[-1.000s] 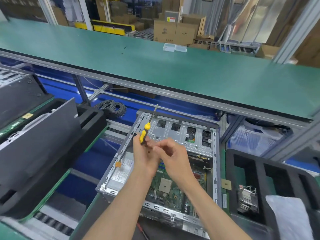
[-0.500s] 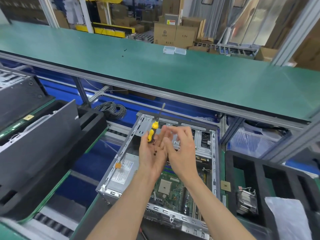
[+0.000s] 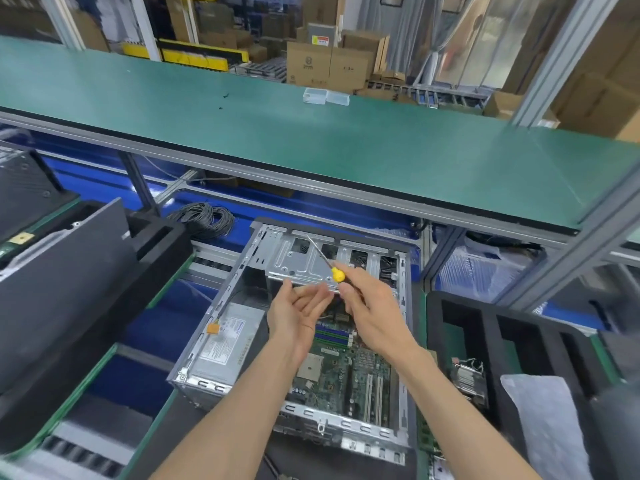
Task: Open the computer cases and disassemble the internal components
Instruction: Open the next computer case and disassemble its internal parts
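Right now the right hand (image 3: 372, 308) holds a screwdriver (image 3: 327, 263) by its yellow handle, fingers curled round it, with the thin metal shaft slanting up and to the left over the drive cage of the open computer case (image 3: 301, 327). The left hand (image 3: 298, 311) is beside it, palm up, fingers relaxed and released, holding nothing that can be made out; its fingertips are blurred and sit just next to the right hand's grip.

The case lies on its side on the lower bench (image 3: 166, 414), lid off. Inside, a green motherboard (image 3: 341, 372) shows between the 2 forearms, with a pale square socket near the left wrist and long slots toward the near edge. To the left inside the case is a grey power supply (image 3: 225, 344) carrying a white label; its print is too small to read. A small orange tag (image 3: 212, 328) hangs at the case's left rail.

Left of the case is a coil of dark cable (image 3: 204, 220). On the right, a black foam tray (image 3: 485, 327) holds a finned heatsink (image 3: 471, 382). On the green upper bench (image 3: 346, 147) are 2 clear plastic boxes (image 3: 325, 97). Behind them are stacked cardboard cartons (image 3: 327, 65); 1 has a red and yellow sticker, not legible.
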### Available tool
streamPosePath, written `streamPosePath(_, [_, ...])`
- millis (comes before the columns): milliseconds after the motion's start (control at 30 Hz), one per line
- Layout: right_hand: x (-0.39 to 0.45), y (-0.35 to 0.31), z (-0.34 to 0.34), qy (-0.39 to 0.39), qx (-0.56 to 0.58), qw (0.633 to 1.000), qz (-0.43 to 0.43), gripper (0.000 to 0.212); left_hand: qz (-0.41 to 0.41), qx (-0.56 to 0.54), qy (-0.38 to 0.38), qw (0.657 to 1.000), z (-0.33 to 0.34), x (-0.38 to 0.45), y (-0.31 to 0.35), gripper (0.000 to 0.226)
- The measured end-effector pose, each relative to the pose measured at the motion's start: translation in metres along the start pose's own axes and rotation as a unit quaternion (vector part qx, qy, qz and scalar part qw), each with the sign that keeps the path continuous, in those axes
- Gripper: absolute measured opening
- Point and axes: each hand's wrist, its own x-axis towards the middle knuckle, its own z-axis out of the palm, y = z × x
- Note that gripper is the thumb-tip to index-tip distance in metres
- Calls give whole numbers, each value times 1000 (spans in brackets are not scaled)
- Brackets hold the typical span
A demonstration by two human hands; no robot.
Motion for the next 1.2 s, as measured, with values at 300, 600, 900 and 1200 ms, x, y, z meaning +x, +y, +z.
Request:
streamPosePath(300, [-20,19,-35,72,-37,994,67,13,-23,156,54,986,-17,7,1,55])
streamPosePath(600, [-17,48,-8,-177,-290,936,93,8,76,841,-115,523,-21,18,-18,50])
streamPosePath(900, [-10,55,-5,-195,-331,917,106,15,-7,928,-140,346,-31,37,-17,45])
streamPosePath(1200, [-8,56,-1,-204,-345,910,106,14,-23,922,-162,351,-40,37,-17,74])
